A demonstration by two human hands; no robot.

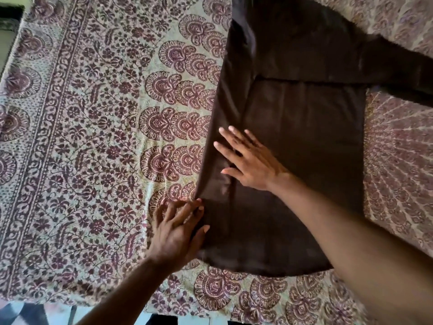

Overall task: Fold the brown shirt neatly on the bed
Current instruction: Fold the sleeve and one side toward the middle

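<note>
The brown shirt [304,141] lies flat on the bed, its body running from the near edge toward the top of the view. One sleeve stretches off to the upper right. The shirt's left side is folded inward as a long strip. My right hand [248,160] presses flat on that folded strip with straight, spread fingers. My left hand [178,228] is at the shirt's left edge near the hem, its fingertips touching the fabric's fold; whether it pinches the cloth is unclear.
The bed is covered by a cream and maroon paisley bedspread [93,137]. Its near edge runs along the bottom of the view, with floor [28,313] below. A dark object [9,17] stands at the far left corner.
</note>
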